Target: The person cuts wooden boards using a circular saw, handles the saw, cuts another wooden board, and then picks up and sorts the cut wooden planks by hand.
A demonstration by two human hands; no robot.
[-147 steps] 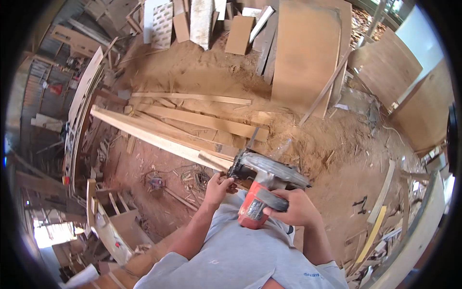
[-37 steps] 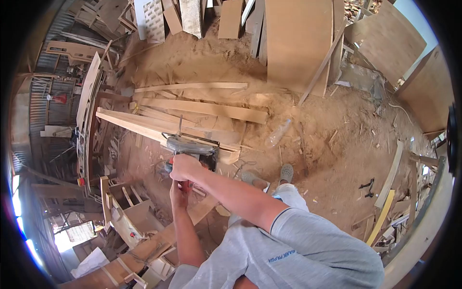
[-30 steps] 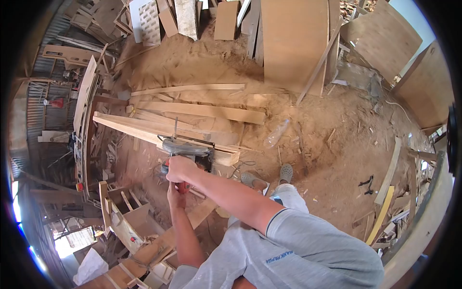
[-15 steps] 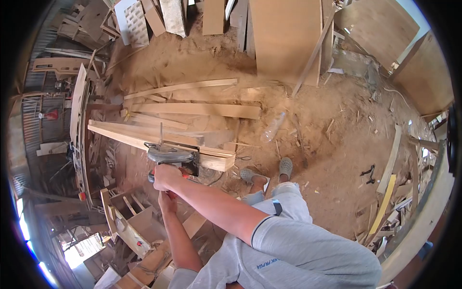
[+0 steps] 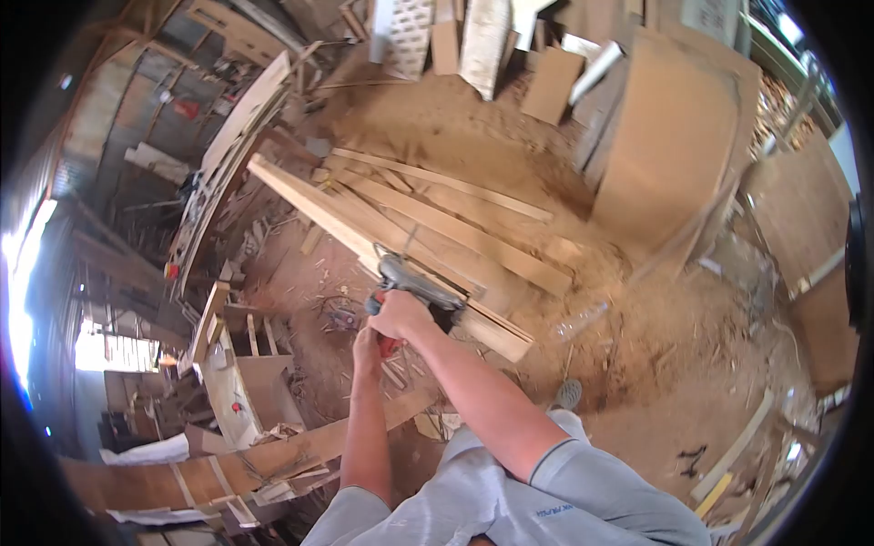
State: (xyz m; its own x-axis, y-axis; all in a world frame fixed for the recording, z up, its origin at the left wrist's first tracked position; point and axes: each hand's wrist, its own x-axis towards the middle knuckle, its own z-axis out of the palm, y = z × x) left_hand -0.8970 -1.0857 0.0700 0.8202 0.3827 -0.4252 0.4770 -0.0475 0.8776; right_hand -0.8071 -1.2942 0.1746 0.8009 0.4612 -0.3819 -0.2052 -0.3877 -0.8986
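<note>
A circular saw (image 5: 423, 284) with a grey blade guard and black base sits on a long pale timber beam (image 5: 305, 202). My right hand (image 5: 401, 315) is closed around the saw's handle. Just below it, my left hand (image 5: 366, 350) is closed at the rear of the saw, beside a red part; its fingers are partly hidden. The beam slants from upper left to its cut end (image 5: 510, 341) at lower right. A thin rod stands up from the saw's front.
Several loose planks (image 5: 455, 232) lie on the dusty ground beyond the beam. A clear plastic bottle (image 5: 581, 320) lies to the right. Large boards (image 5: 669, 136) lean at the back. Wooden frames (image 5: 246, 382) stand at left, and a shoe (image 5: 568, 394) shows near the beam's end.
My view has swung round, so the beam, saw and hands appear further right and more steeply slanted. Both hands keep their hold on the saw.
</note>
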